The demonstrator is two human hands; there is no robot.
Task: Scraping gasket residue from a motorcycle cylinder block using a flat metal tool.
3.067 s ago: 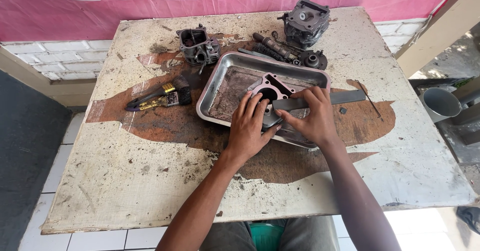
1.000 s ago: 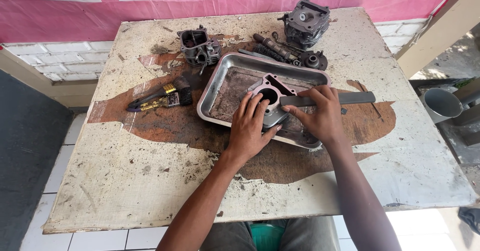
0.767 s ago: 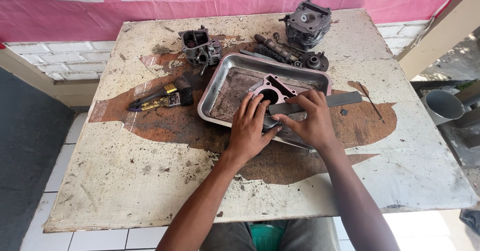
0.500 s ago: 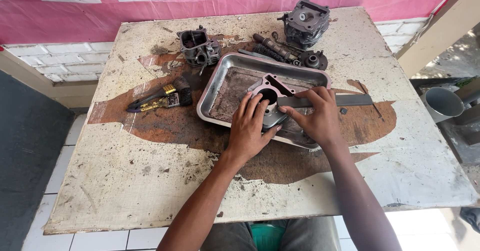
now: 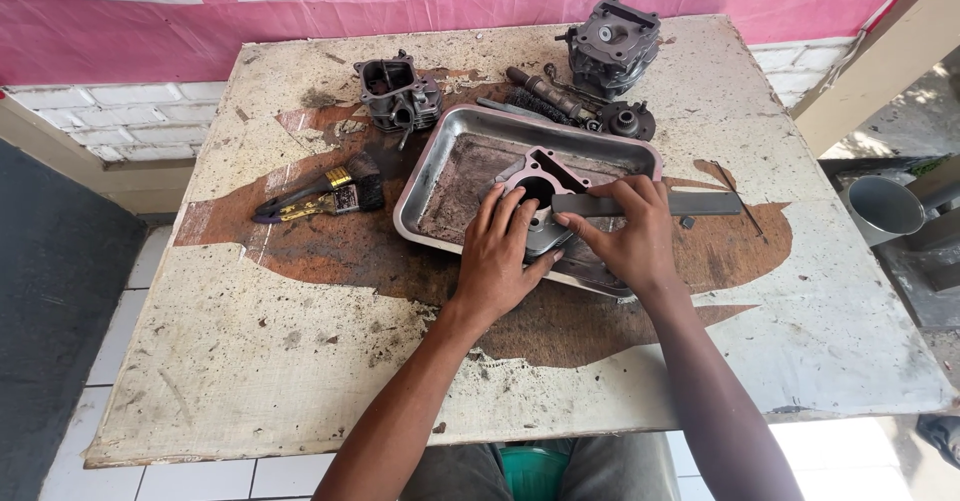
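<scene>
Your left hand (image 5: pixel 497 256) pressed flat on the engine cylinder (image 5: pixel 541 183), which lay inside the metal tray (image 5: pixel 440 176) on the counter (image 5: pixel 250 361). Your right hand (image 5: pixel 625 236) clamped a flat metal bar (image 5: pixel 700 203) across the cylinder's top. The cylinder looked heavy, stiff and greasy, best gripped by its outer walls.

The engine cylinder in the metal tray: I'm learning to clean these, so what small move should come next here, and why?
Probably draw the flat metal bar across the cylinder's top face. The right hand already presses the bar flat on the engine cylinder, the left hand steadies the cylinder in the metal tray, and the face looks grimy.
</scene>
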